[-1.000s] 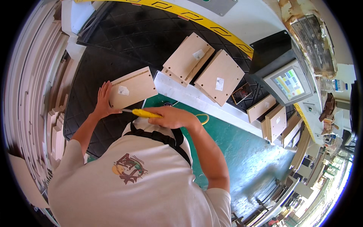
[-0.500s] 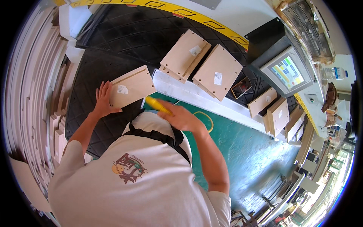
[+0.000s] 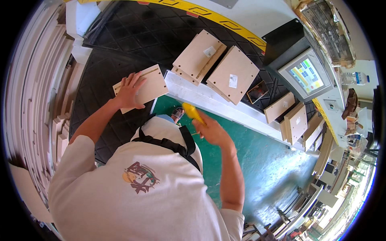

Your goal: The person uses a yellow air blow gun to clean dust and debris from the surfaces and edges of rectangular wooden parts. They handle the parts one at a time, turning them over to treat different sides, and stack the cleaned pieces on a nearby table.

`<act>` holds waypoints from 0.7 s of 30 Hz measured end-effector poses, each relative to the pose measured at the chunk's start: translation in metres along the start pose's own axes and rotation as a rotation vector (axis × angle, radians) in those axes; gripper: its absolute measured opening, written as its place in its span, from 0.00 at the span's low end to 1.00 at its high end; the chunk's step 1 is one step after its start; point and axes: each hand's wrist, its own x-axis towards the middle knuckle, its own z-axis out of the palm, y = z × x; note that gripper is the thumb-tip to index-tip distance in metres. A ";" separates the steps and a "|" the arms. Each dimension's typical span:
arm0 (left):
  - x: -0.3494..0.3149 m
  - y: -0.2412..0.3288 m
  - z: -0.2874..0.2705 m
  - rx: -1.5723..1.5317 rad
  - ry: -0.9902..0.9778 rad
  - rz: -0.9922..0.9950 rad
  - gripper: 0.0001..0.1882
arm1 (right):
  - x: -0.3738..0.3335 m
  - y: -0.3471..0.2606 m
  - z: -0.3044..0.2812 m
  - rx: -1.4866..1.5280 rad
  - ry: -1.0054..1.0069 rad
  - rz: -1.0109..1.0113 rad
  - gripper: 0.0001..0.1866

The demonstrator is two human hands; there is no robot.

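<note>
My left hand (image 3: 130, 90) lies on a light wooden panel (image 3: 153, 85) on the black mat, with its fingers spread and its thumb near the panel's close edge. The panel has drilled holes and a groove along its far side. The hand covers most of its white label. To the right, my right hand (image 3: 213, 129) is closed around a yellow hand tool (image 3: 193, 113), held over the green floor and apart from the panel. Motion blurs the tool, so its exact kind cannot be made out.
Stacked drilled panels (image 3: 234, 75) lie right of the mat's middle, beside another stack (image 3: 199, 56). A screen (image 3: 306, 75) stands at the right, with smaller panels (image 3: 295, 124) below it. Long boards (image 3: 34, 100) line the left. A small dark box (image 3: 257, 92) sits near the screen.
My left hand has slid from the panel's left edge to the right, onto its face. My right hand has drawn the yellow tool rightward, away from the panel.
</note>
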 end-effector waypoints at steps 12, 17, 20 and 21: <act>-0.015 -0.008 -0.035 -2.306 -0.335 -0.050 0.55 | -0.046 -0.010 0.012 0.435 -0.422 -0.172 0.26; -0.018 0.017 -0.047 -2.394 -0.350 0.128 0.54 | -0.047 -0.007 0.010 0.202 -0.383 -0.257 0.26; -0.021 0.022 -0.049 -2.445 -0.324 0.175 0.54 | -0.054 -0.017 0.003 0.099 -0.349 -0.266 0.27; -0.022 0.027 -0.050 -2.460 -0.317 0.193 0.54 | -0.055 -0.021 0.001 0.065 -0.338 -0.272 0.27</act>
